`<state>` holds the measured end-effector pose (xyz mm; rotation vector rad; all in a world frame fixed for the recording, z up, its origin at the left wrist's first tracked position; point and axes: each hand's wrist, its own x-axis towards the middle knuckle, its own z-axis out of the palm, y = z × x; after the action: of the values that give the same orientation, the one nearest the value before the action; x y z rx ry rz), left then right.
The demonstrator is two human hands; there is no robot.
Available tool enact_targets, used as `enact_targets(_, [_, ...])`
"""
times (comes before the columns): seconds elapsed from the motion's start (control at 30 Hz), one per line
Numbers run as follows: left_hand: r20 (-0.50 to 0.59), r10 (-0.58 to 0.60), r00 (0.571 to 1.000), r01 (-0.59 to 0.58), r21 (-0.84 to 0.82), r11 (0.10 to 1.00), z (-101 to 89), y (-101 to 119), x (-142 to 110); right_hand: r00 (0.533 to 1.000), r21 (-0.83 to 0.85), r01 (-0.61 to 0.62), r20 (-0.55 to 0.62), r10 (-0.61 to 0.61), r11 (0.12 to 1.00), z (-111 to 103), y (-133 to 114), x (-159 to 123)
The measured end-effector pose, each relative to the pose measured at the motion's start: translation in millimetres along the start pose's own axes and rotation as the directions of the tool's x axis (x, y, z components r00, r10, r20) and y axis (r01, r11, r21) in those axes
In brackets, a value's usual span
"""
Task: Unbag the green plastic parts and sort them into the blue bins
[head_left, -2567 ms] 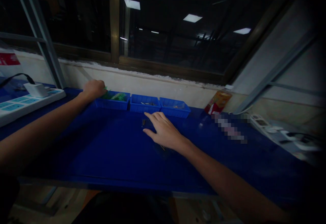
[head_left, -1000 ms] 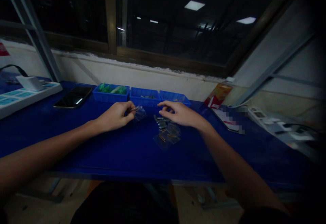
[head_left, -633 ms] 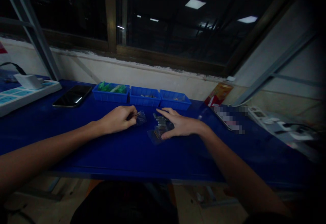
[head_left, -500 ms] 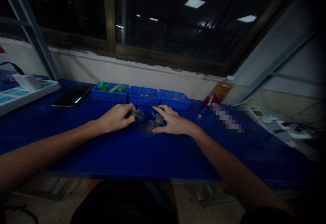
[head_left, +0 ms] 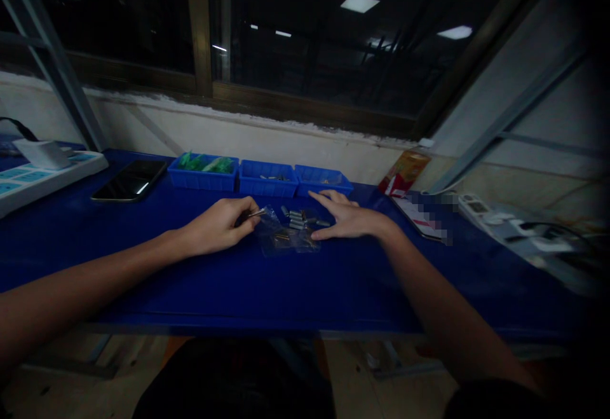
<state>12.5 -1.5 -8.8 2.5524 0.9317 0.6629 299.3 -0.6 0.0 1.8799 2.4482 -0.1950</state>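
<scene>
My left hand [head_left: 222, 225] is closed in a pinch on a small clear plastic bag [head_left: 270, 217]; thin copper-coloured pieces show at its fingertips. To its right on the blue table lie several short silver metal cylinders [head_left: 296, 217], grouped together. Just in front of them are flat clear bags [head_left: 282, 239] with thin brass-coloured pieces inside, overlapping one another. My right hand [head_left: 350, 217] is spread open at the right side of this pile. Its thumb tip is at the edge of the bags, and I cannot tell whether it touches them.
Behind the pile stand three blue bins: one with green material [head_left: 204, 173], a middle one [head_left: 267, 178] with small metal parts, and a right one [head_left: 323, 180]. A phone [head_left: 129, 180] and a power strip [head_left: 52, 176] lie left. An orange-red packet [head_left: 405, 173] stands right.
My left hand came from the left bin to the middle and now pinches a bag. My right hand moved the bags and cylinders leftward, then drew back right with fingers spread.
</scene>
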Motion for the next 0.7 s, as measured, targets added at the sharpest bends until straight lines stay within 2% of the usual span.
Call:
enact_targets(0.17, [0.023, 0.044, 0.999, -0.043, -0.028, 0.999, 2.8, 0, 0, 0.971, -0.001, 0.113, -0.211, -0.11, 0.994, 9, -20, 5])
enact_targets(0.27, [0.023, 0.038, 0.999, -0.038, -0.022, 0.999, 3.2, -3, 0, 0.947, -0.014, 0.165, -0.278, -0.162, 0.986, 4, -22, 2])
enact_targets(0.47, [0.023, 0.062, 0.998, -0.062, 0.011, 0.998, 4.2, -5, 0, 0.926, -0.014, 0.339, -0.174, -0.336, 0.941, -6, -29, -7])
enact_targets(0.6, [0.042, 0.06, 0.997, -0.061, 0.022, 0.998, 5.3, -5, 0, 0.946, 0.001, 0.32, -0.062, -0.319, 0.948, -7, -36, -11])
enact_targets(0.7, [0.046, 0.063, 0.997, -0.064, 0.03, 0.998, 4.4, -5, 0, 0.963, -0.035, 0.267, -0.034, -0.268, 0.963, -8, -36, -14])
